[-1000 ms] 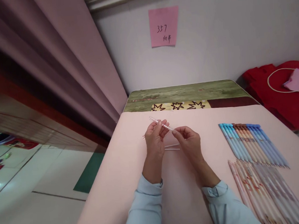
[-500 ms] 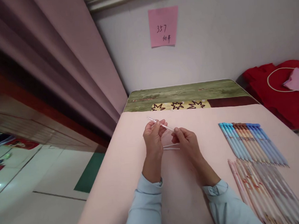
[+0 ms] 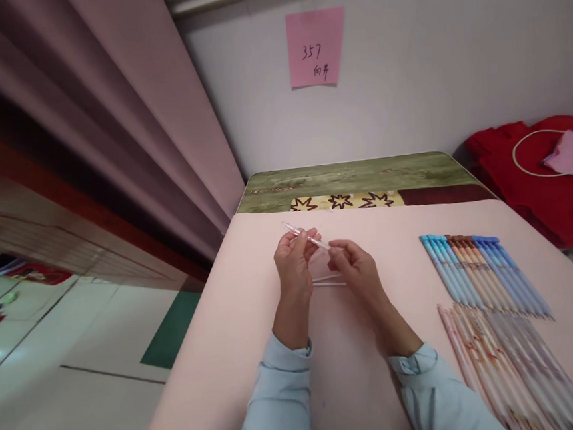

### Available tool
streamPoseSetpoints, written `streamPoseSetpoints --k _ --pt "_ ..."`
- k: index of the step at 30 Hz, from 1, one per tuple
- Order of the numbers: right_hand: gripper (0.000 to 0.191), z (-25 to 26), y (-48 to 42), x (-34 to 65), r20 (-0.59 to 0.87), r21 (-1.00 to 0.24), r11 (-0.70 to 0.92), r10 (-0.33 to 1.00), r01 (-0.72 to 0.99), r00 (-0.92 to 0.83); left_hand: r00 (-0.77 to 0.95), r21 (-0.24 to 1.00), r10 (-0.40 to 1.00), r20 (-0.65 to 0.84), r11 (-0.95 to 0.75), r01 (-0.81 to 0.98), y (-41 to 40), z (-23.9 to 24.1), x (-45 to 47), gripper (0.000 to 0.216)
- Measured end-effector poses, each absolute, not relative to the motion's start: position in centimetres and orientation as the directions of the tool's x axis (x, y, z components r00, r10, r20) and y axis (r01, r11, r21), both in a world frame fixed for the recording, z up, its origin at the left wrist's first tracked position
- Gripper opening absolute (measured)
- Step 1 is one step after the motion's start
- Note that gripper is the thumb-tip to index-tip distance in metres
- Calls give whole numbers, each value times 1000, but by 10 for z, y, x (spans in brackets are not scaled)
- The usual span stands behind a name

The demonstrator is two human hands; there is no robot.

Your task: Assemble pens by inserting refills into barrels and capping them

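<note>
A thin clear plastic pen tube [image 3: 307, 237] is slanting in the air just above the pale pink worktop [image 3: 238, 353], its far end pointing up and to the left. The left hand [image 3: 293, 264] is gripping it near the middle, fingers curled around it and thumb pressing on top, back of the hand facing the camera. The right hand [image 3: 357, 270] is pinching the tube's lower right end between thumb and fingertips, its other fingers folded in. Both wrists are hovering close together, and the light blue sleeves [image 3: 283, 403] are angling in from the lower edge. Two thin white rods [image 3: 328, 281] are lying on the worktop between and under the hands. Well to the right, a row of blue and orange pens [image 3: 482, 275] is lying side by side, with a row of pale patterned pens [image 3: 510, 363] nearer the camera. A pink paper note [image 3: 316, 47] is hanging on the wall beyond.
</note>
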State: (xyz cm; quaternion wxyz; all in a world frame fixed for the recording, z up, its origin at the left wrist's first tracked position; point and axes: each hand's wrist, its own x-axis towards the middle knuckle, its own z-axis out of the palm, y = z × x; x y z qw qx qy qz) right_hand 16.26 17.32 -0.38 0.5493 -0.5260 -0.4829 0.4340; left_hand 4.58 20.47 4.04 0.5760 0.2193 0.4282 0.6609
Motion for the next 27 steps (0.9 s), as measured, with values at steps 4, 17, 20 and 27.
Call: streamPoseSetpoints --k 4,17,20,27 --pt "39 -6 174 163 125 -992 120 980 38 155 -242 818 950 -198 23 -575 205 40 45 32" --pt "50 -2 172 163 90 -995 84 982 45 163 -211 829 961 -178 31 -558 203 40 47 32" --pt "43 -3 172 163 108 -994 101 977 49 183 -214 830 960 -183 34 -557 204 40 46 32" --pt "36 2 171 164 129 -988 114 980 105 149 -218 835 962 -162 16 -550 204 40 45 32"
